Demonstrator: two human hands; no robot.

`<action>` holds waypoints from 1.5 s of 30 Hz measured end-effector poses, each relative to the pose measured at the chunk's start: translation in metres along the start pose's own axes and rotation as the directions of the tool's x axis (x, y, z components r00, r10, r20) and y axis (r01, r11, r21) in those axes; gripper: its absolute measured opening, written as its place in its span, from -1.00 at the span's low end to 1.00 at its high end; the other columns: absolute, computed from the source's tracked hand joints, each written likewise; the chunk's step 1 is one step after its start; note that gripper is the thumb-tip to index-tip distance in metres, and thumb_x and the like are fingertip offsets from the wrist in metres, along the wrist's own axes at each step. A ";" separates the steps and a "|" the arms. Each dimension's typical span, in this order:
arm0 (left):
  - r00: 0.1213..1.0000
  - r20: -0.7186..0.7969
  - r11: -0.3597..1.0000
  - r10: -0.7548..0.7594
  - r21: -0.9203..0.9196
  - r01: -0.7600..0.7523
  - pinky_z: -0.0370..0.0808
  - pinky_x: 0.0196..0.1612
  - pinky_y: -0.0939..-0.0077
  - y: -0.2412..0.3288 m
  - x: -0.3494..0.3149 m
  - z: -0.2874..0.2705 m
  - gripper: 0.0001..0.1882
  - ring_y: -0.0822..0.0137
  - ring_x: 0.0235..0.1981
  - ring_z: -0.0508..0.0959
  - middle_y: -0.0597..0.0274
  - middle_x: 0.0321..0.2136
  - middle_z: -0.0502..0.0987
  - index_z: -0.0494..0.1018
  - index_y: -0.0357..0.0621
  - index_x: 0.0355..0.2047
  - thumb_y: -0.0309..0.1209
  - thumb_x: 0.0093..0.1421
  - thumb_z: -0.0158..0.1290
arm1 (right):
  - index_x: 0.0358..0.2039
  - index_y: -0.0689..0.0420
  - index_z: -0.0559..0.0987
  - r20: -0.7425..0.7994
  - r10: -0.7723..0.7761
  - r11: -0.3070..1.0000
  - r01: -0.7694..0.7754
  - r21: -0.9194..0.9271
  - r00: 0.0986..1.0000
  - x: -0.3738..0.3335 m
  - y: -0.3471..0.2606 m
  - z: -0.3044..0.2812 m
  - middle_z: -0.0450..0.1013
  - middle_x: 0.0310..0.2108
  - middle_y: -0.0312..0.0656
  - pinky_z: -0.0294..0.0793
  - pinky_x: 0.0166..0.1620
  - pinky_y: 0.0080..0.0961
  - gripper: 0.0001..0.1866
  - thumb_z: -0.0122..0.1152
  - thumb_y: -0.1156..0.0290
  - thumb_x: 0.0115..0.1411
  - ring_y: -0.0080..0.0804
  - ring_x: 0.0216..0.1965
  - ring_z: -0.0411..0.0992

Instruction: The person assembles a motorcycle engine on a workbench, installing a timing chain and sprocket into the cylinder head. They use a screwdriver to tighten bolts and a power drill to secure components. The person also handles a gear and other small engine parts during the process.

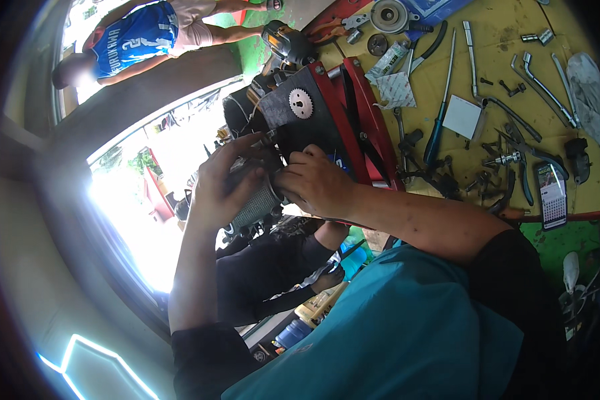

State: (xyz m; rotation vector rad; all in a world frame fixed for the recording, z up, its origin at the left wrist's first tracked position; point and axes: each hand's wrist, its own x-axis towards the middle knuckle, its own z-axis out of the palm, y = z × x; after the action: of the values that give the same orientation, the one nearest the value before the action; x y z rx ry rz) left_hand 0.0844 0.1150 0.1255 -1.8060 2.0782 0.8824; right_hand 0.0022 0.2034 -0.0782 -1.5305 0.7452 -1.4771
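Filter (255, 208), a grey mesh cylinder, sat in the left hand (223, 183), whose fingers were wrapped tight round it, just left of the red frame (353, 113). The right hand (317, 181) pinched closed on its small end fitting. A slip looked possible: awkward grip, greasy fingers. Tools (440, 127) lay scattered far right on the yellow board (507, 27).

Grey cylindrical part (255, 208) wrapped in rough metal mesh; glossy red-painted metal frame (370, 127) at one o'clock from it; worn, matt yellow board (500, 33); shiny steel wrenches (543, 87).
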 end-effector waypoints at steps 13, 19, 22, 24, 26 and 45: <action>0.999 -0.027 0.999 0.035 -0.013 -0.036 0.63 0.01 0.29 0.002 0.001 0.000 -0.38 0.20 -0.10 0.68 0.02 -0.20 0.66 0.43 -0.30 0.25 -0.57 0.13 0.21 | -0.16 0.04 0.62 0.010 0.150 0.961 -0.148 0.233 0.989 -0.004 0.004 0.001 0.56 -0.26 -0.31 0.34 -0.08 -0.24 -0.73 0.43 0.36 0.11 -0.27 -0.18 0.48; 0.996 -0.012 0.995 0.089 0.043 -0.088 0.64 0.00 0.32 0.004 0.001 -0.002 -0.37 0.22 -0.11 0.69 0.02 -0.20 0.66 0.42 -0.29 0.25 -0.60 0.12 0.20 | -0.16 0.04 0.63 -0.036 0.217 0.939 -0.199 0.282 0.975 -0.007 -0.005 0.007 0.56 -0.28 -0.31 0.35 -0.07 -0.23 -0.75 0.40 0.40 0.12 -0.25 -0.17 0.48; 0.997 -0.030 0.997 0.074 0.037 -0.073 0.64 -0.02 0.31 0.001 -0.001 -0.001 -0.37 0.22 -0.12 0.69 0.03 -0.20 0.67 0.42 -0.29 0.25 -0.61 0.11 0.19 | -0.15 0.05 0.63 -0.024 0.226 0.923 -0.206 0.325 0.974 -0.006 -0.007 0.003 0.57 -0.26 -0.28 0.38 -0.06 -0.21 -0.74 0.38 0.44 0.12 -0.21 -0.16 0.50; 0.996 -0.013 0.991 0.092 0.097 -0.091 0.63 -0.02 0.30 0.008 0.002 -0.004 -0.36 0.21 -0.13 0.70 0.03 -0.20 0.68 0.42 -0.28 0.25 -0.60 0.11 0.19 | -0.13 0.07 0.63 -0.015 0.248 0.901 -0.225 0.371 0.969 -0.008 -0.003 0.003 0.58 -0.24 -0.25 0.41 -0.06 -0.20 -0.73 0.37 0.47 0.12 -0.16 -0.15 0.52; 0.995 -0.009 0.987 0.102 0.126 -0.100 0.62 -0.02 0.29 0.009 0.002 -0.004 -0.36 0.20 -0.13 0.70 0.03 -0.20 0.68 0.42 -0.28 0.25 -0.59 0.11 0.19 | -0.09 0.10 0.62 -0.015 0.284 0.867 -0.250 0.431 0.959 -0.008 -0.001 0.006 0.58 -0.21 -0.20 0.45 -0.05 -0.17 -0.70 0.35 0.49 0.12 -0.10 -0.14 0.54; 0.997 -0.024 0.996 0.077 0.042 -0.076 0.64 -0.05 0.29 0.008 0.001 -0.002 -0.38 0.25 -0.13 0.70 0.03 -0.20 0.68 0.41 -0.27 0.26 -0.64 0.13 0.17 | -0.03 0.20 0.62 0.137 0.370 0.698 -0.372 0.612 0.919 -0.009 -0.008 -0.005 0.58 -0.18 -0.08 0.54 -0.03 -0.26 -0.66 0.33 0.54 0.16 -0.10 -0.13 0.59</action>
State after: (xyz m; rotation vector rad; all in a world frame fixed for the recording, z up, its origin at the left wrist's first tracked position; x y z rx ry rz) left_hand 0.0766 0.1137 0.1287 -1.7363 2.1778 0.8337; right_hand -0.0055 0.2141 -0.0754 -0.8025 0.4445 -1.2318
